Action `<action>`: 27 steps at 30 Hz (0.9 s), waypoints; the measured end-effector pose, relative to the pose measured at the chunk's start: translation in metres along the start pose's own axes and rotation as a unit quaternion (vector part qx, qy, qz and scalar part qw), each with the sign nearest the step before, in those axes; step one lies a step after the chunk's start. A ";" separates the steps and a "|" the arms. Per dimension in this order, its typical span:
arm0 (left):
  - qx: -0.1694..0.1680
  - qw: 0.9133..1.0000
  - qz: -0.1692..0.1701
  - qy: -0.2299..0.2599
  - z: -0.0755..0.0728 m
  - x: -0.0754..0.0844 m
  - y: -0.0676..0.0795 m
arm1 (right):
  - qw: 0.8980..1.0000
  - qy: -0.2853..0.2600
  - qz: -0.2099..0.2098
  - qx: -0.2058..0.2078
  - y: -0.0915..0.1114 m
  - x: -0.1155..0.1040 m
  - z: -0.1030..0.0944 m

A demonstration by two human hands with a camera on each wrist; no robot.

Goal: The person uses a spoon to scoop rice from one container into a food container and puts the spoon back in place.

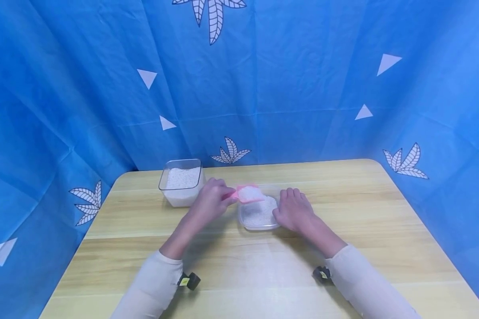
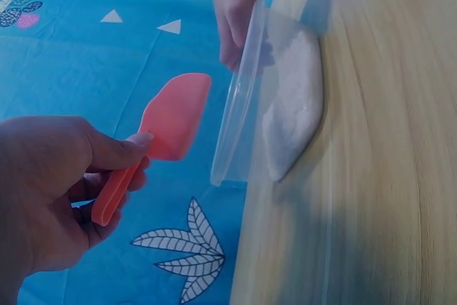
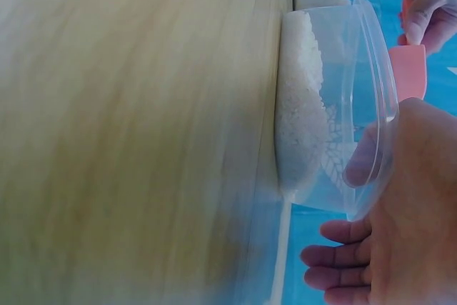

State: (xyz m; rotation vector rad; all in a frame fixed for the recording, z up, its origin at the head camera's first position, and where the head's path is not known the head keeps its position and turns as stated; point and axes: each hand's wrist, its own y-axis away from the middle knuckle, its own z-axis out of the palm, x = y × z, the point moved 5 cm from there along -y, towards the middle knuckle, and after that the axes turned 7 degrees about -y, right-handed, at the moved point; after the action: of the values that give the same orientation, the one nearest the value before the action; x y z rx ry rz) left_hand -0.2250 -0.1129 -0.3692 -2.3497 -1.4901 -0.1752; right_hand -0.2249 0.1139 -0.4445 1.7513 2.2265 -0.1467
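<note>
My left hand (image 1: 212, 198) pinches the handle of a pink scoop (image 2: 178, 119), thumb on top. White grains that look like rice fill the scoop's bowl, which is held above the near-left part of a clear plastic container (image 3: 346, 26). More white grains (image 3: 300, 112) lie in the bottom of that container, which stands on the table. At its right side my right hand (image 1: 296, 210) grips the rim, the thumb inside the wall and the fingers outside.
A second clear, squarish container (image 1: 179, 198), fuller with white grains, stands at the back left of the wooden table (image 1: 239, 274). Blue patterned cloth (image 1: 295, 88) hangs behind and beside the table. A small black device (image 1: 189, 281) is at each wrist.
</note>
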 end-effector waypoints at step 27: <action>-0.031 0.998 0.030 -0.041 0.022 0.015 -0.011 | 1.000 -0.005 -0.002 -0.001 0.003 -0.004 0.003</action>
State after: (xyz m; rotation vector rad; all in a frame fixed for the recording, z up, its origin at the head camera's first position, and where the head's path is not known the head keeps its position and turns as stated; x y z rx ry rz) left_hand -0.2301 -0.0880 -0.3827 -2.4759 -1.4688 -0.1129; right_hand -0.2210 0.1097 -0.4459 1.7421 2.2218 -0.1520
